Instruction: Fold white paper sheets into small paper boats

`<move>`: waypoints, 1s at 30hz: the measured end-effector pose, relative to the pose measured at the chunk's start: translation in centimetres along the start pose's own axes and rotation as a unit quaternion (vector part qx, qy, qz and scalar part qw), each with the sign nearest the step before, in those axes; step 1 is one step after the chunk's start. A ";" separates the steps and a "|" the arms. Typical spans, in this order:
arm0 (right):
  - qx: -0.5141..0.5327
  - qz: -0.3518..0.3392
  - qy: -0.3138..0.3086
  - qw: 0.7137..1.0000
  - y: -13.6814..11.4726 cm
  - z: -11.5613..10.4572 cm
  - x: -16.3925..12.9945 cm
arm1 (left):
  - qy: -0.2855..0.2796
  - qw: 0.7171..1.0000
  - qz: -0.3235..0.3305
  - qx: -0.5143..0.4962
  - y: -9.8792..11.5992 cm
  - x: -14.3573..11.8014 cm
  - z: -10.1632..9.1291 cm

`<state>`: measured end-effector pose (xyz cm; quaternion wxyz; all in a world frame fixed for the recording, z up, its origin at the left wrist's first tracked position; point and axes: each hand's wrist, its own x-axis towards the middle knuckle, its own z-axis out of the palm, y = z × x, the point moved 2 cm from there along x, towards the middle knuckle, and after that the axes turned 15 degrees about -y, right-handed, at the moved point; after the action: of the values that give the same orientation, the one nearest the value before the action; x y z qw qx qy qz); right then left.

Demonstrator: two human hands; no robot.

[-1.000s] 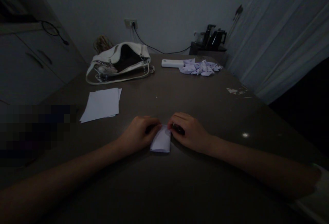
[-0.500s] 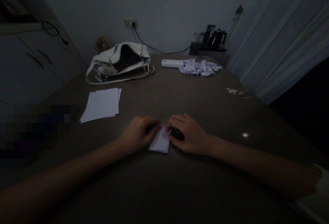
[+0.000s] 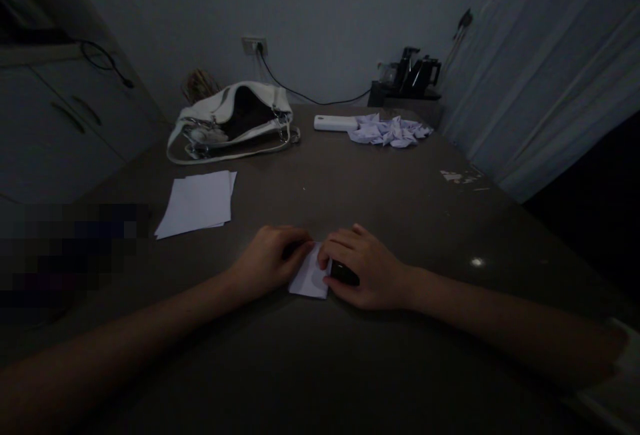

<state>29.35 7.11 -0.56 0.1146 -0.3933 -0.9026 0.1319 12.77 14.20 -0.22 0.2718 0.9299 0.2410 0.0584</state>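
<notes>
A small folded white paper point(image 3: 309, 280) lies on the dark table point(image 3: 350, 355) in front of me. My left hand point(image 3: 267, 260) rests on its left edge with fingers curled, pinning it down. My right hand point(image 3: 367, 267) presses on its right side, fingertips over the paper's top corner. A small dark object point(image 3: 345, 273) sits under my right palm; what it is I cannot tell.
A stack of white sheets point(image 3: 197, 202) lies to the left. Farther back stand an open white handbag point(image 3: 233, 122), a white flat case point(image 3: 336, 123) and a heap of folded paper pieces point(image 3: 387, 131). A kettle point(image 3: 415, 75) and a curtain point(image 3: 550, 75) are at the right.
My right hand has slid left and toward me over the paper, covering more of it. The paper looks slightly narrower and turned. My left hand has barely moved.
</notes>
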 end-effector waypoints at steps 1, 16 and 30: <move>0.004 -0.007 0.001 1.000 -0.1 0.0 0.0 | -0.003 1.000 -0.004 -0.003 0.0 0.0 0.0; 0.044 0.034 0.012 0.998 1.0 0.5 0.2 | -0.012 0.998 -0.039 -0.054 -0.6 0.0 0.2; 0.011 0.008 -0.010 1.000 0.2 0.0 0.1 | 0.030 0.998 -0.059 -0.022 -0.8 -0.1 0.1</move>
<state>29.41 7.33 -0.62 0.1086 -0.3984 -0.8989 0.1467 12.40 14.72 -0.78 0.2881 0.9055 0.3023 0.0755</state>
